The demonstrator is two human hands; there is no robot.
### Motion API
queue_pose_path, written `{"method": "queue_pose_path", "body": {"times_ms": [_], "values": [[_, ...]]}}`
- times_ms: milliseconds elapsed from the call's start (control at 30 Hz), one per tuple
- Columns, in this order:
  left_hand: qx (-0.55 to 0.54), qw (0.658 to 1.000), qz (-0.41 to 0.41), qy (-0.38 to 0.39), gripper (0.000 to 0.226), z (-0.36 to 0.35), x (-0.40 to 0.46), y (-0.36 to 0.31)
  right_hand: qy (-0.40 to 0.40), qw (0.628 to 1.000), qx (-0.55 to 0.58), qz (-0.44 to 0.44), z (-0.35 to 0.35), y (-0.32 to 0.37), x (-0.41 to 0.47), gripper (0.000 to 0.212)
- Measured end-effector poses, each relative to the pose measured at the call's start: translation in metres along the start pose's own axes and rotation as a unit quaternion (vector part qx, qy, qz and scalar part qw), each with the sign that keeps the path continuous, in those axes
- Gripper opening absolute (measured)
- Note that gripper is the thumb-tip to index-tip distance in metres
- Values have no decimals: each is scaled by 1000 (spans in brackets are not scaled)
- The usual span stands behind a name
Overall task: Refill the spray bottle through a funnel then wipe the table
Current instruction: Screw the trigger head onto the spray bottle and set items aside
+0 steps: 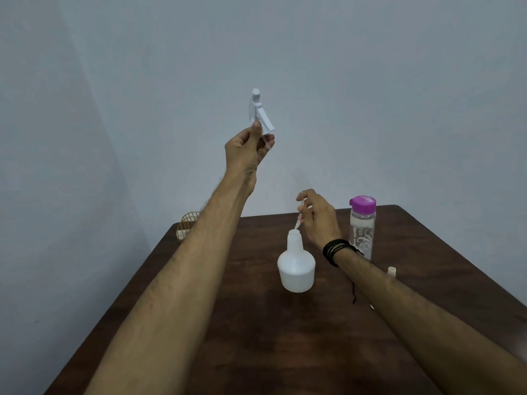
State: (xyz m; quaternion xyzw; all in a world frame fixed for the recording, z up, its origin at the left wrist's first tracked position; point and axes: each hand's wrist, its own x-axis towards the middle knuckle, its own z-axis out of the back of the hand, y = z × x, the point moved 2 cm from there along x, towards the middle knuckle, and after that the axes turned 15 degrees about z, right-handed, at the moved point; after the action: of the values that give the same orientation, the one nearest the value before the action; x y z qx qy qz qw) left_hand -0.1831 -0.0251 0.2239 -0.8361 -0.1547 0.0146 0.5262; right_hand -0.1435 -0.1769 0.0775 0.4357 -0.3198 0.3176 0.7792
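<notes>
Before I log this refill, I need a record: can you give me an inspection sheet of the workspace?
Surface: dark wooden table, dry as far as visible.
Job's things: white spray bottle upright, uncapped; trigger head lifted; dip tube at the neck; purple-capped water bottle upright.
Clutter: wire basket at far left edge; small white piece, unclear.
Hands: left hand holds trigger head; right hand pinches tube.
Cables: nothing seen.
Surroundings: plain wall.

Bare wall, dark table

A plain pale grey-blue wall [370,81] filled the upper view under dim, even light; a dark brown wooden table [256,337] stood against it, and a tan wire-like object [186,223] peeked over its far left edge.
</notes>
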Motion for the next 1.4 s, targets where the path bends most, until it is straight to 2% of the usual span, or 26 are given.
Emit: {"method": "queue_pose_path", "body": {"times_ms": [233, 400, 500, 633, 733, 867, 967, 1133, 1233, 1333, 1400], "values": [[53, 998, -15, 1, 15, 7, -5, 7, 89, 996, 15, 2, -9, -4, -8, 19], [139, 990, -34, -5, 20, 17, -4, 31, 112, 993, 22, -17, -12, -12, -24, 10], [211, 977, -37, -12, 19, 22, -6, 56, 121, 991, 46, -40, -12, -15, -35, 23], [337, 941, -22, -22, 25, 35, -12, 103, 121, 984, 105, -76, -16, -18, -49, 29], [384, 922, -19, -38, 29, 42, -23, 133, 102, 984, 116, -85, -20, -20, -56, 32], [408, 911, -40, -49, 26, 49, -29, 156, 80, 982, 136, -101, -26, -23, -61, 30], [423, 903, -42, -56, 23, 54, -31, 167, 66, 979, 149, -124, -29, -24, -66, 36], [403, 912, -36, -69, 27, 64, -29, 175, 40, 973, 186, -132, -35, -24, -76, 29], [398, 915, -43, -39, 25, 68, -29, 177, 24, 967, 204, -147, -39, -25, -80, 27], [387, 921, -20, 29, 9, 71, -29, 178, 10, 961, 225, -161, -43, -28, -84, 29], [341, 938, 20, 64, 18, 71, -30, 179, 13, 958, 239, -159, -46, -30, -86, 33]]}}
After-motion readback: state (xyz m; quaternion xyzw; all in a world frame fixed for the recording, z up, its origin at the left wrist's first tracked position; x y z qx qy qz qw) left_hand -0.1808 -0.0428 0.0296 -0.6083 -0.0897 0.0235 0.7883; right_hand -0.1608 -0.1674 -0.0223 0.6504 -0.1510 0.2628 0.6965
